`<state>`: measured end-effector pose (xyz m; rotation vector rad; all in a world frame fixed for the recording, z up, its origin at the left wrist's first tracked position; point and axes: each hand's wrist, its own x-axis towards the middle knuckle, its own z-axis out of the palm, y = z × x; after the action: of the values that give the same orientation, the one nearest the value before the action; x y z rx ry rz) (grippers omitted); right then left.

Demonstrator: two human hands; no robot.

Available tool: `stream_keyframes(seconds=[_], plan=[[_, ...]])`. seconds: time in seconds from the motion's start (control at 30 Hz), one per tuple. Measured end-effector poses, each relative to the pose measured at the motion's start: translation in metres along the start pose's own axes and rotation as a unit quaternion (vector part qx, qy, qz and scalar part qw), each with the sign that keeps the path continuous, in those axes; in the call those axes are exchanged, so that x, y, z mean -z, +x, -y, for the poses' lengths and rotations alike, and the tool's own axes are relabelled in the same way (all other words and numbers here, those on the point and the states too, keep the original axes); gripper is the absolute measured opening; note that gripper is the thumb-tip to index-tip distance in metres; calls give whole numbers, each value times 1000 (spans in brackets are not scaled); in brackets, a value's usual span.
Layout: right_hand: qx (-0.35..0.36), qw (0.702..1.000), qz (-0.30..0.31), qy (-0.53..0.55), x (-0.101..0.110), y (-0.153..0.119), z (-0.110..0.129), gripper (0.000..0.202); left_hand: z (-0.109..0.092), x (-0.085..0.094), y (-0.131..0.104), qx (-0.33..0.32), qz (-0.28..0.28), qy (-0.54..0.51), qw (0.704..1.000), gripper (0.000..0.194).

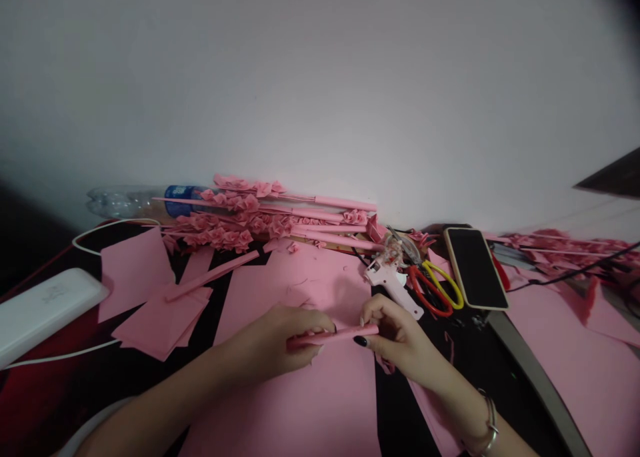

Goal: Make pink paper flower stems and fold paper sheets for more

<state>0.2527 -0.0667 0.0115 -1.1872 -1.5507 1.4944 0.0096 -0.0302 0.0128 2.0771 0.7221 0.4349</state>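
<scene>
A thin pink paper tube lies level between my two hands, over a large pink paper sheet. My left hand is closed round the tube's left part, hiding that end. At the other end, my right hand pinches the tube between thumb and fingers. Just beyond the right hand rests a pale pink glue gun. Scissors with red and yellow handles lie beside it.
Pink paper flowers on rolled stems are heaped along the wall, by a plastic bottle. At left are square pink papers and a white device with a cable. A phone lies at right, near more pink sheets.
</scene>
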Motion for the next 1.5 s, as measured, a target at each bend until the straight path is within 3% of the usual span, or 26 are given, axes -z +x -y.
stream_keyframes(seconds=[0.53, 0.93, 1.23, 1.5], plan=[[38, 998, -47, 21, 0, 2, -12, 14, 1, 0, 1, 33, 5, -40, 999, 15], [40, 996, -42, 68, 0, 4, -7, 22, 3, 1, 1, 18, -17, 10, 1000, 17], [49, 998, -25, 1, 1, 1, -9, 8, 7, -3, -1, -13, -47, 41, 998, 21], [51, 997, -49, -7, 2, 3, -8, 13, 4, -1, 0, -15, -49, 45, 998, 21]])
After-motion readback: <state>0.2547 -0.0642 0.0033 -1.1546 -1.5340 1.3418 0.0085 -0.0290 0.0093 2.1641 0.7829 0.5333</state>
